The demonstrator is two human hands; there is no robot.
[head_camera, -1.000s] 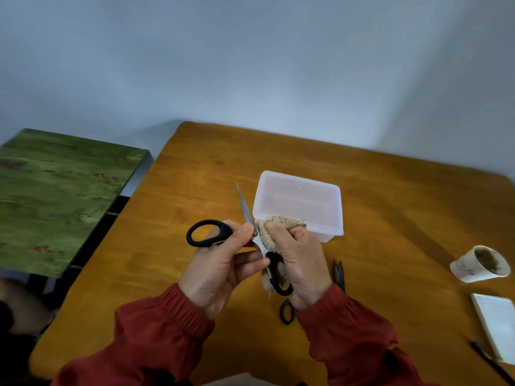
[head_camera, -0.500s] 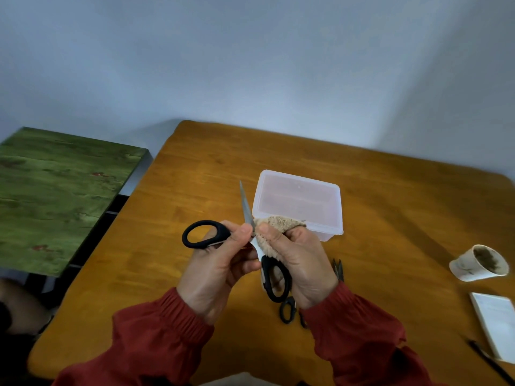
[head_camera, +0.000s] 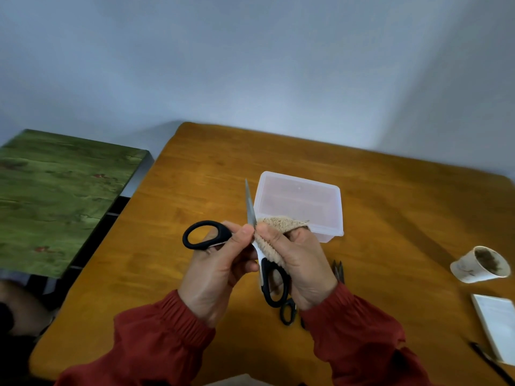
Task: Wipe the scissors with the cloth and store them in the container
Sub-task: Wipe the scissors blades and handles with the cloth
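Note:
Black-handled scissors (head_camera: 206,235) are held spread apart above the wooden table (head_camera: 390,218). My left hand (head_camera: 220,271) grips them near one handle loop. One steel blade (head_camera: 250,204) points up and away, beside the container. My right hand (head_camera: 298,263) pinches a beige cloth (head_camera: 278,224) around the other blade, which is mostly hidden. The second handle loop (head_camera: 274,288) hangs below my right palm. A clear plastic container (head_camera: 299,201), with no lid on it, stands on the table just beyond my hands.
A second, smaller pair of black scissors (head_camera: 289,313) lies on the table under my right wrist, its tips (head_camera: 338,270) showing to the right. A stained white cup (head_camera: 479,264), a white pad (head_camera: 496,324) and a dark pen (head_camera: 490,360) are at the right. A green board (head_camera: 55,196) stands at the left.
My right hand with the cloth has slid up along the blade toward its tip. The scissors have shifted slightly, the upper blade standing more upright.

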